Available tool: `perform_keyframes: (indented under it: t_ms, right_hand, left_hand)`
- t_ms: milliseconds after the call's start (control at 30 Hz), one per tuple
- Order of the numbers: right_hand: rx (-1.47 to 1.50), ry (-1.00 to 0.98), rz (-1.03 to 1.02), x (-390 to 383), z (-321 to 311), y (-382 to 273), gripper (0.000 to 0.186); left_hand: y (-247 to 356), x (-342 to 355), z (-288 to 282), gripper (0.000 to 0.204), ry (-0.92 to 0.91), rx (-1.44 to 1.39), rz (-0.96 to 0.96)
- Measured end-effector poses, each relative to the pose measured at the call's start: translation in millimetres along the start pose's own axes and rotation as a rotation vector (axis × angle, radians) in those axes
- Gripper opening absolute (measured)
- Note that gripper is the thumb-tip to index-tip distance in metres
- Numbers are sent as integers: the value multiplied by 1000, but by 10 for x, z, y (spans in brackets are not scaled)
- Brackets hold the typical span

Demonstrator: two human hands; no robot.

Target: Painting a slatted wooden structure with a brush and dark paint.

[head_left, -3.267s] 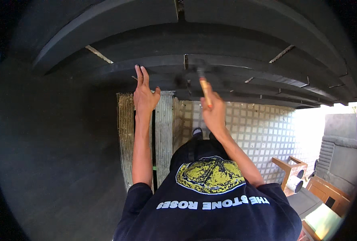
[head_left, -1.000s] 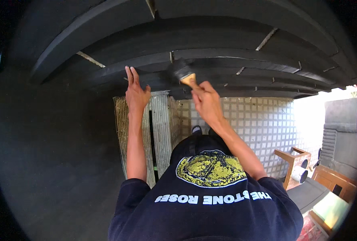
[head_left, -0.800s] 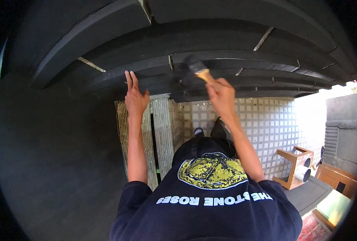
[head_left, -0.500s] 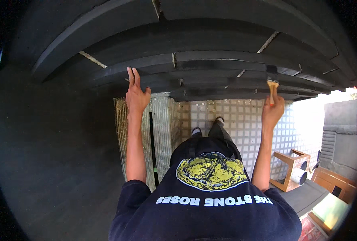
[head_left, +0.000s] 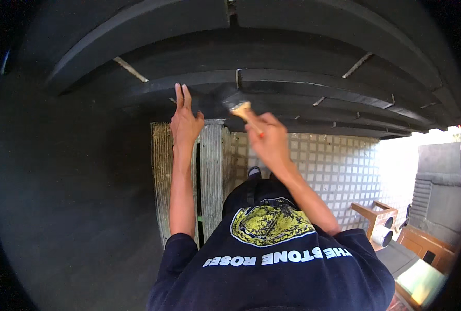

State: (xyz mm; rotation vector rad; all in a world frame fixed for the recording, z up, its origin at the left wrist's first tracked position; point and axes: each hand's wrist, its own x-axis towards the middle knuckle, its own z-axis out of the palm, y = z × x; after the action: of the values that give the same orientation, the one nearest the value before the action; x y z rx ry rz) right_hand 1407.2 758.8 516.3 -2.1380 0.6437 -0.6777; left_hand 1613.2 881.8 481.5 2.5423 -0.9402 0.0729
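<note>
A paintbrush (head_left: 239,109) with a pale wooden handle and dark bristles is gripped in my right hand (head_left: 272,141). Its bristles, slightly smeared by motion, rest at or close to the black stepped boards (head_left: 287,89), just below a short upright joint. To the left of the brush is my left hand (head_left: 186,123), holding nothing. Two of its fingers stretch up with their tips against the dark surface, and the thumb stands apart. Pale unpainted-looking strips show at several joints between the boards.
Corrugated grey sheets (head_left: 213,176) stand beneath my left hand. Beyond my feet lies a tiled floor (head_left: 324,160). At the right are a wooden stool (head_left: 368,210) with a white tub (head_left: 381,236), a brown wooden panel (head_left: 427,242) and a grey wall (head_left: 438,160).
My right hand has swept the brush left along the boards, from far right to near my left hand. The left hand keeps its pose, while the view has shifted slightly.
</note>
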Motion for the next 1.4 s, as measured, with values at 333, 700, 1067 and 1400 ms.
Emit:
perform_keyframes:
  t_ms: [333, 700, 1067, 1400]
  right_hand:
    - [-167, 619, 385, -565, -1273, 1354, 39]
    - [5, 146, -11, 30, 241, 404, 37]
    - [26, 135, 33, 99, -62, 616, 40]
    - [-25, 50, -27, -10, -102, 290, 46]
  left_hand:
    - [-51, -24, 31, 92, 1, -7, -7]
    - [9, 9, 73, 91, 48, 5, 10]
    - [7, -28, 47, 91, 17, 5, -37]
    - [-11, -31, 62, 87, 35, -4, -36]
